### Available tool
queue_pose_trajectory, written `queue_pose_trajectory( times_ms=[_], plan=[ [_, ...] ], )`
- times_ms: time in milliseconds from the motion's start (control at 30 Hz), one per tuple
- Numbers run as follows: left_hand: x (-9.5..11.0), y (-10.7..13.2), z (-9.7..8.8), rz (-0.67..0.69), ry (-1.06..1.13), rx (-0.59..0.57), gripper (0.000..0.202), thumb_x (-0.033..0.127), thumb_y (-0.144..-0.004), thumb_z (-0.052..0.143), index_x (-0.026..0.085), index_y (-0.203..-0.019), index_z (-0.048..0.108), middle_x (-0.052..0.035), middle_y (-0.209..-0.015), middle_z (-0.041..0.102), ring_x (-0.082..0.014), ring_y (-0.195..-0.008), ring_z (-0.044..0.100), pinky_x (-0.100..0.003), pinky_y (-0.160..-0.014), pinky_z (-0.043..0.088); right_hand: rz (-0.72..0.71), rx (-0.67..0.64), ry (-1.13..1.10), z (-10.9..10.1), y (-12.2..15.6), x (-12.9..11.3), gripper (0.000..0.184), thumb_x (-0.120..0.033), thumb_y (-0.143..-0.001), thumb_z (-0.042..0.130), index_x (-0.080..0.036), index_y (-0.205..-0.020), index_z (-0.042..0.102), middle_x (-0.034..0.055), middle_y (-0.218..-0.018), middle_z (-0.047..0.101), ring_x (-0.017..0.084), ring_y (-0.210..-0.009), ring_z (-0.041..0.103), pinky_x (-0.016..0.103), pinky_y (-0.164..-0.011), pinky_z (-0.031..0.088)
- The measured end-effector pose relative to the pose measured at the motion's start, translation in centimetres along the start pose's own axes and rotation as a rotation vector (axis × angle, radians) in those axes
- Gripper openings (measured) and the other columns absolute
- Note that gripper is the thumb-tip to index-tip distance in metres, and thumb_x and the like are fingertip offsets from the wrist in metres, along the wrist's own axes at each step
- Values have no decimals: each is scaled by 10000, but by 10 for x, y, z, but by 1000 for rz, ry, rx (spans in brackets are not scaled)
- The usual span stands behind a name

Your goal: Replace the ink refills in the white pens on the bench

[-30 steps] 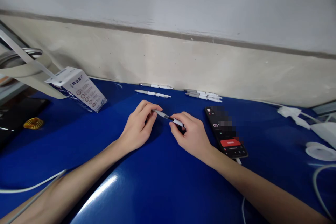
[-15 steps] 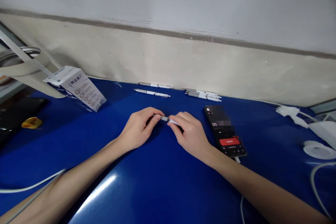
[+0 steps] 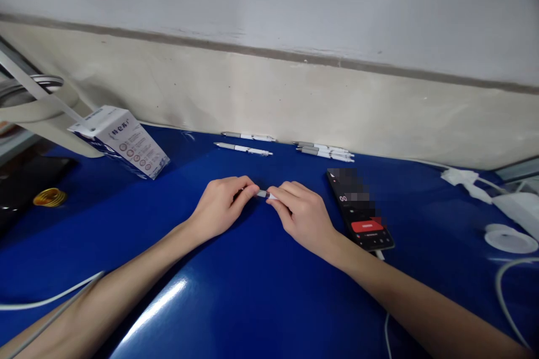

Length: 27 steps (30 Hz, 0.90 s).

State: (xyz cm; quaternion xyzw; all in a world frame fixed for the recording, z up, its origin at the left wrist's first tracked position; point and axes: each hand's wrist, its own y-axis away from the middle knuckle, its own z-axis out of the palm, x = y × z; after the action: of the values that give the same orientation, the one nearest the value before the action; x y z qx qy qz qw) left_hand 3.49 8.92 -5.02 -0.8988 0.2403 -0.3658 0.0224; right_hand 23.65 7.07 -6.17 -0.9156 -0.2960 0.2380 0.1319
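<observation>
On the blue table (image 3: 261,303), a white printed box (image 3: 122,143) sits well left of the phone (image 3: 357,207). Just left of the phone, the left hand (image 3: 221,207) and right hand (image 3: 301,216), both curled nearly shut, pinch a white pen (image 3: 265,194), mostly hidden by the fingers.

Blue glossy bench (image 3: 261,303), contents:
- Upper L: white printed carton (image 3: 120,143); gold wire coil (image 3: 50,197); black flat slab (image 3: 25,179), type unclear.
- Back edge, ctr: white/grey pens (image 3: 243,148), loose, plus second bunch (image 3: 324,151).
- R of ctr: smartphone (image 3: 360,208), screen lit, partly pixelated, red button.
- Far R: white round disc (image 3: 511,238); white cable (image 3: 501,291).
- Behind: two-tone wall (image 3: 269,95).
</observation>
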Motion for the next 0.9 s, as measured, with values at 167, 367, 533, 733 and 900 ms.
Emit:
queue_pose_trajectory(
  times_ms=[167,367,533,733,900],
  plan=[
    [1,0,0,110,105,34,177,259,-961,452,204,-1023,608,-34,-983,634,-140,-819,585,-258,-722,450,59,0,-33,1,0,0,265,-258,-981,397,-176,-1026,645,31,-800,594,128,-691,516,260,-644,401],
    [1,1,1,54,95,87,210,326,-933,501,221,-1088,597,-42,-977,621,-166,-857,577,-274,-695,451,70,21,-46,1,-1,0,266,-261,-975,406,-174,-1042,648,37,-815,602,128,-687,528,257,-646,408],
    [-2,0,2,-59,40,73,268,372,-966,423,210,-917,632,-11,-779,614,-157,-715,561,-285,-646,422,69,20,-52,1,0,0,260,-264,-972,409,-187,-1043,647,31,-806,598,123,-673,520,250,-637,404],
    [1,0,-1,109,64,79,149,243,-951,457,211,-994,596,-27,-964,628,-165,-883,549,-300,-787,438,99,13,-42,0,-1,-2,256,-261,-968,412,-180,-998,652,25,-783,580,120,-667,513,251,-643,398],
    [0,1,1,64,84,114,154,307,-929,504,212,-1020,584,-41,-977,619,-177,-884,564,-302,-754,448,99,25,-39,-1,-2,-3,247,-257,-962,417,-183,-983,651,23,-771,573,117,-651,506,244,-627,392]
  ],
)
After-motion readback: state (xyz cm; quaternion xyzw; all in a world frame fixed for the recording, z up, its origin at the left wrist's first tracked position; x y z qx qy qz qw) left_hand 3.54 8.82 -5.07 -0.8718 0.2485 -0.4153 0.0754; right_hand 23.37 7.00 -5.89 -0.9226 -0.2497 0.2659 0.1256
